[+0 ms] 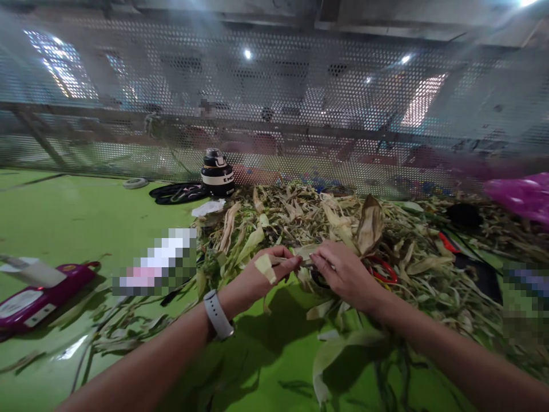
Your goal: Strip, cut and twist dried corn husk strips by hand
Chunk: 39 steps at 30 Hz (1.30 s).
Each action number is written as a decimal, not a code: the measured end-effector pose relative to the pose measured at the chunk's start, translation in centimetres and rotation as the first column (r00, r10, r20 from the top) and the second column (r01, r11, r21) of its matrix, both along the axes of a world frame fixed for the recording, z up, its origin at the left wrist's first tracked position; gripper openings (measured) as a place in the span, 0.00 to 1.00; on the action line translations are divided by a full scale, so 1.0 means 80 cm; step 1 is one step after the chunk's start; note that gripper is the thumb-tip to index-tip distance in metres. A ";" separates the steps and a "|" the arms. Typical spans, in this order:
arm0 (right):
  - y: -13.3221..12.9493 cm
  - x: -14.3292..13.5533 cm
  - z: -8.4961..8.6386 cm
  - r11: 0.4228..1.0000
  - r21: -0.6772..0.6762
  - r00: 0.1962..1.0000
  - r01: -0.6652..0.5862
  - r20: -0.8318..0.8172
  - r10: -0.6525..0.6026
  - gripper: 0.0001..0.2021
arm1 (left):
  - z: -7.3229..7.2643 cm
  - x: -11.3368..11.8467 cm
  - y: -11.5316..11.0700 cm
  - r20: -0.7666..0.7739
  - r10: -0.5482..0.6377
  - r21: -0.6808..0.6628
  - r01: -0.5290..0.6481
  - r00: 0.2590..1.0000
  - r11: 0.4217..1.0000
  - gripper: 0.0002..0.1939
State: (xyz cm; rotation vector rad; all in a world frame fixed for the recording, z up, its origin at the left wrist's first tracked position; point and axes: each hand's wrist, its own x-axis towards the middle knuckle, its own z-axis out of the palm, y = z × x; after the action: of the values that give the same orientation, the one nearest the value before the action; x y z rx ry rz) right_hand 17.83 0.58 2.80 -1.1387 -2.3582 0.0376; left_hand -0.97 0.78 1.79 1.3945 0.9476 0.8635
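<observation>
A small pale strip of dried leaf (305,252) is pinched between my two hands, above the front edge of a wide heap of dried green and tan leaves (291,212). My left hand (268,269) comes from the left, its thumb and fingers closed on the strip; a pale yellow piece lies across its back and a light watch strap circles the wrist. My right hand (343,272) holds the strip's other side with thumb and forefinger. Just right of it, red scissor handles (384,270) lie among the leaves.
A black bottle (217,174) stands behind the heap beside a black pouch (178,193). At the left lies a purple power strip (47,297) with a white plug. A perforated metal screen (274,103) rises behind the green table (90,212). A pink plastic bag (523,194) sits far right.
</observation>
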 end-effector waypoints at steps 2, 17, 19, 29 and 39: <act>0.002 0.001 0.001 1.000 -0.014 1.000 0.003 -0.003 -0.003 0.13 | 0.002 -0.002 0.002 -0.030 0.015 0.026 -0.014 0.999 1.000 0.15; 0.006 0.007 0.003 0.978 -0.199 0.982 0.060 -0.166 -0.094 0.08 | -0.007 -0.008 0.006 0.262 0.029 -0.188 0.021 0.965 0.982 0.14; 0.000 0.003 0.004 0.992 -0.090 0.974 0.091 -0.198 -0.107 0.06 | -0.010 -0.005 0.005 0.268 0.050 -0.147 -0.010 0.962 0.989 0.15; -0.019 -0.008 -0.008 0.999 0.040 1.000 -0.025 -0.005 0.025 0.07 | -0.007 0.005 -0.004 0.160 0.103 -0.093 -0.089 0.982 0.992 0.15; -0.017 -0.007 -0.014 0.923 0.370 0.949 -0.109 0.316 -0.015 0.11 | 0.000 0.012 -0.013 0.352 0.223 -0.349 -0.093 0.909 0.932 0.10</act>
State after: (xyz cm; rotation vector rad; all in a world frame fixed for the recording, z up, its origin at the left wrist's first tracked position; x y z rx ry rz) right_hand 17.23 -0.79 1.65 -0.9460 -2.5117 -0.6076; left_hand -0.05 -0.30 1.81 0.8282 0.8564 1.0100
